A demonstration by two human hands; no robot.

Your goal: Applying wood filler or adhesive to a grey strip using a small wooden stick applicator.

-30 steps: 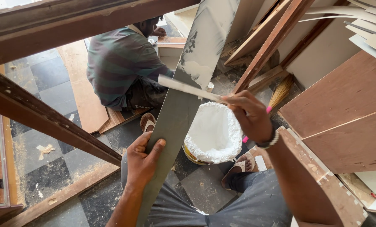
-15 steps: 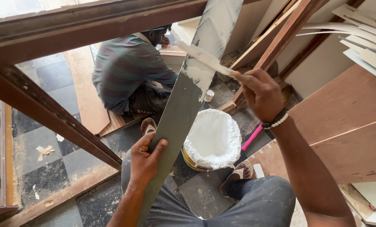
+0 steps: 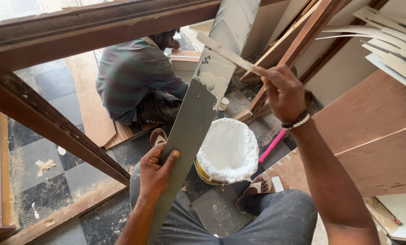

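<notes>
Floor (image 3: 53,177): dark and light checkered tiles, dusty, with scraps of debris.

Wooden frame beams (image 3: 53,122): dark brown, one running across the top of the view, one slanting down from the left edge toward the centre.

Brown laminate boards (image 3: 375,136): leaning at right, with pale strips (image 3: 389,50) fanned out above them.

Second person (image 3: 135,84): seated on the floor beyond the frame, striped shirt, back turned to the camera.

Grey laminate strip (image 3: 189,136): long and narrow, tilted from lower centre up to the top edge. Lower half bare grey; upper half smeared with white paste. It passes just left of the bucket.

Bucket (image 3: 228,152): on the floor between the wearer's feet, rim and inside coated with white paste. A pink-handled tool (image 3: 272,145) lies on the floor just right of it.

Left hand (image 3: 156,174): clenched around the lower part of the grey strip, thumb on its near face, fingers wrapped behind the left edge.

Right hand (image 3: 284,93): closed on one end of a flat wooden stick (image 3: 228,53), beaded band at the wrist. The stick slants up and left; its paste-coated far end lies across the smeared upper part of the strip.

Small white container (image 3: 224,104): on the floor behind the bucket, just right of the strip.
</notes>
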